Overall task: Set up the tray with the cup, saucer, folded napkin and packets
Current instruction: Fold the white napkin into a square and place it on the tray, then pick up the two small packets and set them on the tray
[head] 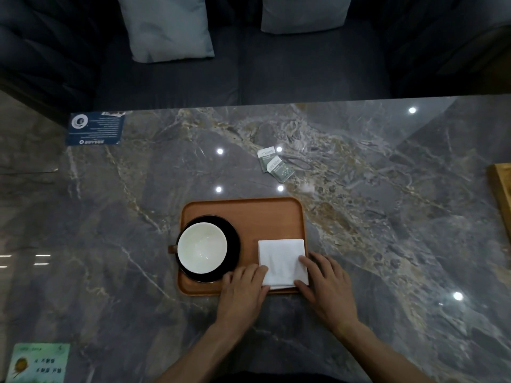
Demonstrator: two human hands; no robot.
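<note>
A brown wooden tray (271,217) lies on the marble table. On its left half stands a cup (201,247), white inside, on a black saucer (233,239), its handle pointing left. A folded white napkin (282,261) lies on the tray's right half. My left hand (243,291) rests with its fingers flat on the napkin's left edge. Across from it, my right hand (326,283) has its fingers on the napkin's right edge and near corner. Two green-and-white packets (275,163) lie overlapping on the table beyond the tray.
A dark blue card (95,129) lies at the table's far left corner and a green card (38,362) at the near left. A wooden object (502,189) shows at the right edge. Behind the table stands a dark sofa with pale cushions (168,26).
</note>
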